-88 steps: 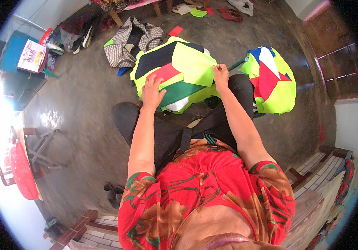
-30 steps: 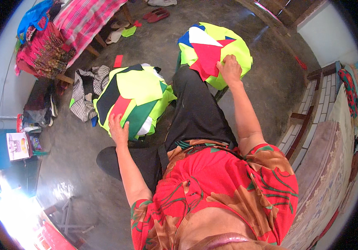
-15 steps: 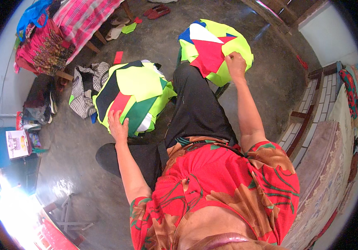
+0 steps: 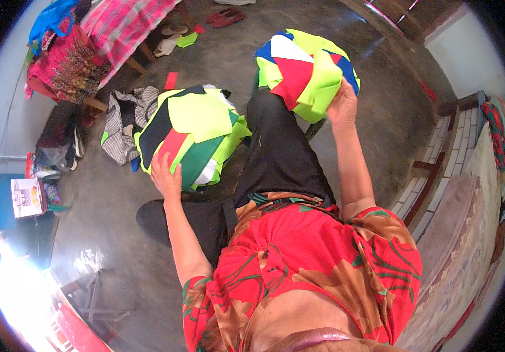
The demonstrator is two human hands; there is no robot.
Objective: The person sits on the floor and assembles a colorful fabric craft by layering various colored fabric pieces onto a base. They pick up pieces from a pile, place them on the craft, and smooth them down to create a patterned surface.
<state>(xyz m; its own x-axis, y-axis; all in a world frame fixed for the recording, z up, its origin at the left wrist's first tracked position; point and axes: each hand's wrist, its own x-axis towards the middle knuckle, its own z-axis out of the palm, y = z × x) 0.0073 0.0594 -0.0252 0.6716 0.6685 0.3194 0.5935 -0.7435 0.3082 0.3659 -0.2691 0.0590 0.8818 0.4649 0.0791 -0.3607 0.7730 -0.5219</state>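
Two heaps of cut fabric pieces lie in front of me. The left heap [image 4: 189, 114] is neon yellow, black, red, green and white. On its near edge, by a red piece [image 4: 172, 144], rests my left hand [image 4: 167, 177], its fingers spread and holding nothing. The right heap [image 4: 290, 54] shows blue, white, red and neon yellow beyond my knee. At its right side my right hand [image 4: 342, 107] grips a neon-yellow fabric piece [image 4: 322, 85], which is turned up across the heap. The fingertips are partly hidden behind that cloth.
A checked cloth [image 4: 120, 132] lies on the floor beside the left heap, with a red scrap [image 4: 171, 80] behind it. Pink plaid fabric [image 4: 126, 26] covers a wooden-legged piece of furniture at the far left. Red shoes [image 4: 226, 17] lie at the back.
My right hand has moved slightly right and nearer, lifting the neon-yellow piece and folding it leftward over the red. Blue fabric now shows at the heap's right edge. The left hand stays on its heap.
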